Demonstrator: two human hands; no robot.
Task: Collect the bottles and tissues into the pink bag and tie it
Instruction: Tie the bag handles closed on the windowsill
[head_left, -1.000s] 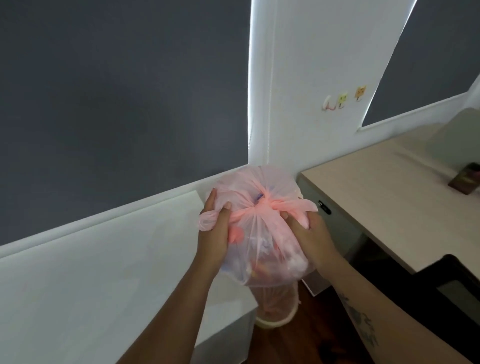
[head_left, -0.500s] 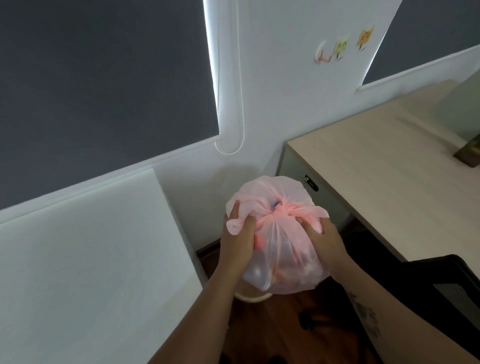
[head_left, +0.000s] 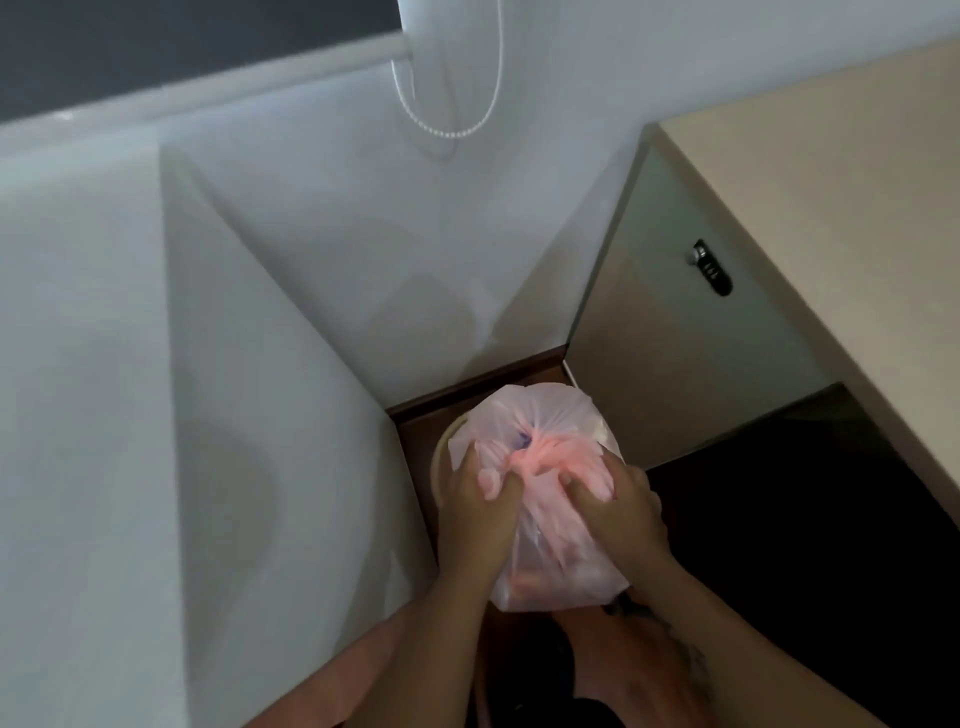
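Bag (head_left: 545, 415) is held up between both hands, over the bin (head_left: 439, 470), in the gap between the cabinet (head_left: 104, 389) and the desk (head_left: 831, 197); whether it touches the bin cannot be told. Its neck is gathered into a knot (head_left: 535, 457) on top. Left hand (head_left: 475, 519) grips one twisted ear of film beside the knot and right hand (head_left: 621, 519) grips the other, both closed tight on plastic. Step in hand, by judgement: drawing the knot down. To do it well, pull the ears apart evenly, close to the knot, so the thin film cinches rather than tears, and leave no slack loop. Bag is translucent pink and bulging, creased in rays toward the knot. Dim shapes show through, but the contents are not identifiable. A cord (head_left: 457, 132) hangs on the wall behind.
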